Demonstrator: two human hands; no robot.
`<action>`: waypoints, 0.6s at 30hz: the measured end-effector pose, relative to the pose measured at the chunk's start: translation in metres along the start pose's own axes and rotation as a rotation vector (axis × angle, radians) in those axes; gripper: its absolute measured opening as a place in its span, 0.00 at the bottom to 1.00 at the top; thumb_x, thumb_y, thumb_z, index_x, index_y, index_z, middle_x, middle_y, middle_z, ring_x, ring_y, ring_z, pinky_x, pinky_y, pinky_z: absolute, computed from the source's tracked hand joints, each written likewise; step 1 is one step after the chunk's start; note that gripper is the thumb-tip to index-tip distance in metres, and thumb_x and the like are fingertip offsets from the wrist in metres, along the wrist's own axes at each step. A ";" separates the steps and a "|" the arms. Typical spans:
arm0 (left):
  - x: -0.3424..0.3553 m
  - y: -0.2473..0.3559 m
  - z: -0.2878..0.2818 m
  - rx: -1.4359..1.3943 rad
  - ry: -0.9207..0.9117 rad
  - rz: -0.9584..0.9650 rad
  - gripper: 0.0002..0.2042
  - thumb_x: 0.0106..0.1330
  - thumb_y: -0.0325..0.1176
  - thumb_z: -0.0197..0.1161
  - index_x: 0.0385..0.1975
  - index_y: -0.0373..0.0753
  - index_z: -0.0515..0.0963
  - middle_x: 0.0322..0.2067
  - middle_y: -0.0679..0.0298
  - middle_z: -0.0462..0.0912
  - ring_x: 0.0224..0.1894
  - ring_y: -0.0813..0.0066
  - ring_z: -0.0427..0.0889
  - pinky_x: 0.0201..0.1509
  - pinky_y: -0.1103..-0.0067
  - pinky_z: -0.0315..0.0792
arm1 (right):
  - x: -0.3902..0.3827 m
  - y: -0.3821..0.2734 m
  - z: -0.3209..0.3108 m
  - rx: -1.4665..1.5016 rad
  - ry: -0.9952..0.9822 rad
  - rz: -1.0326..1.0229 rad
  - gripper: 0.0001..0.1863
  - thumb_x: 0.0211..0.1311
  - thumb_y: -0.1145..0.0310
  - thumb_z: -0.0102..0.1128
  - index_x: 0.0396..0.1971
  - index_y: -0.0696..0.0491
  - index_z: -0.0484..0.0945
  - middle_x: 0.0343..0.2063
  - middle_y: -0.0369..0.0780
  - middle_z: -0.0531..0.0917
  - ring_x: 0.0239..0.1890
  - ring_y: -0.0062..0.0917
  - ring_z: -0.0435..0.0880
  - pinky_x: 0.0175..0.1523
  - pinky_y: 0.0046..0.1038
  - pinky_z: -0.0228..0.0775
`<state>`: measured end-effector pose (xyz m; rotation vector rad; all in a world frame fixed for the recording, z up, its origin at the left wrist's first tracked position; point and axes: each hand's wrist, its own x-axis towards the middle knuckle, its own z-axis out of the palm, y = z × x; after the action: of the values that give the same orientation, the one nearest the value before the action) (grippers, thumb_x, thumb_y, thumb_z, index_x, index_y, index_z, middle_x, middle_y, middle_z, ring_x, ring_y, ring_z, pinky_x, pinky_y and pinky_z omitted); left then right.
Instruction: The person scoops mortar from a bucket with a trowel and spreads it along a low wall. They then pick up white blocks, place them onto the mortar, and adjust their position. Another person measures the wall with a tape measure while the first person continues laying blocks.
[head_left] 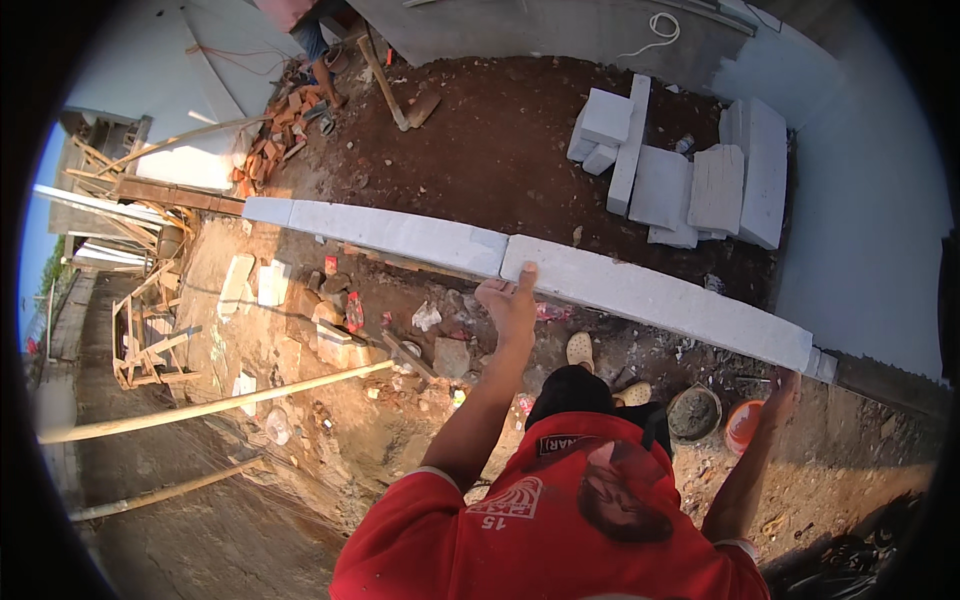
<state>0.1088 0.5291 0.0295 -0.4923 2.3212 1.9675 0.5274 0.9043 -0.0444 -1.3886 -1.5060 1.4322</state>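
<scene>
A long white block (660, 295) lies on top of a low wall, its left end meeting another white block (390, 228) at a narrow joint. My left hand (513, 305) is at that joint, one digit laid over the block's top and the other fingers bent against the near side. Close to the block's right end is my right hand (784, 386), seen edge-on. Its fingers are mostly hidden, so its grip does not show. Below the wall stand a bucket of grey mortar (694, 413) and an orange bucket (743, 426), near my right forearm.
Beyond the wall, white blocks (660, 190) are stacked on dark soil. A hoe (385, 85) leans near broken bricks (270, 145), beside another person's leg (325, 78). Bamboo poles (220, 402) and rubble lie to the left. My sandals (580, 350) are close to the wall.
</scene>
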 end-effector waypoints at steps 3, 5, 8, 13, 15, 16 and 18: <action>0.016 -0.008 -0.011 -0.043 -0.143 -0.119 0.32 0.60 0.41 0.80 0.45 0.34 0.58 0.45 0.59 0.66 0.47 0.75 0.69 0.53 0.76 0.69 | 0.012 0.005 0.001 0.034 0.097 -0.019 0.28 0.80 0.52 0.44 0.66 0.59 0.71 0.61 0.47 0.78 0.65 0.38 0.77 0.64 0.43 0.76; 0.026 -0.007 -0.012 -0.007 -0.099 -0.159 0.32 0.59 0.40 0.80 0.45 0.33 0.60 0.45 0.58 0.69 0.46 0.74 0.70 0.53 0.75 0.70 | 0.024 0.006 0.003 0.250 0.164 0.035 0.29 0.81 0.52 0.44 0.66 0.61 0.71 0.62 0.47 0.77 0.66 0.38 0.76 0.67 0.45 0.72; 0.029 -0.001 -0.012 -0.093 -0.179 -0.128 0.31 0.58 0.40 0.80 0.46 0.30 0.63 0.49 0.54 0.72 0.50 0.70 0.73 0.58 0.72 0.70 | 0.037 0.004 0.012 0.483 0.136 0.063 0.28 0.82 0.51 0.44 0.65 0.59 0.72 0.62 0.44 0.78 0.66 0.34 0.74 0.71 0.42 0.66; 0.019 0.023 -0.011 -0.056 -0.163 -0.196 0.38 0.58 0.42 0.80 0.55 0.22 0.62 0.59 0.44 0.72 0.63 0.58 0.72 0.71 0.63 0.63 | 0.046 -0.011 0.035 0.580 0.025 0.078 0.28 0.81 0.53 0.48 0.65 0.61 0.72 0.60 0.42 0.80 0.64 0.29 0.76 0.69 0.32 0.65; 0.019 0.030 -0.007 0.030 -0.137 -0.251 0.35 0.63 0.43 0.75 0.62 0.26 0.67 0.63 0.53 0.70 0.66 0.57 0.70 0.65 0.63 0.66 | 0.049 -0.015 0.040 0.598 -0.027 0.066 0.28 0.80 0.53 0.50 0.65 0.61 0.72 0.59 0.42 0.81 0.63 0.29 0.77 0.68 0.31 0.65; 0.019 0.033 -0.008 0.037 -0.136 -0.246 0.41 0.62 0.44 0.76 0.64 0.22 0.62 0.64 0.49 0.69 0.68 0.54 0.69 0.70 0.60 0.62 | 0.050 -0.016 0.042 0.630 -0.040 0.084 0.28 0.79 0.53 0.51 0.65 0.61 0.73 0.59 0.41 0.81 0.62 0.29 0.77 0.68 0.31 0.64; 0.020 0.036 -0.010 0.055 -0.159 -0.239 0.46 0.60 0.45 0.77 0.67 0.19 0.57 0.66 0.46 0.67 0.71 0.50 0.66 0.74 0.57 0.58 | 0.053 -0.014 0.045 0.706 -0.059 0.126 0.27 0.79 0.53 0.51 0.63 0.60 0.74 0.59 0.40 0.81 0.62 0.28 0.77 0.69 0.31 0.64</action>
<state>0.0817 0.5205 0.0610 -0.5578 2.1063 1.7612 0.4682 0.9437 -0.0515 -1.0088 -0.8092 1.8507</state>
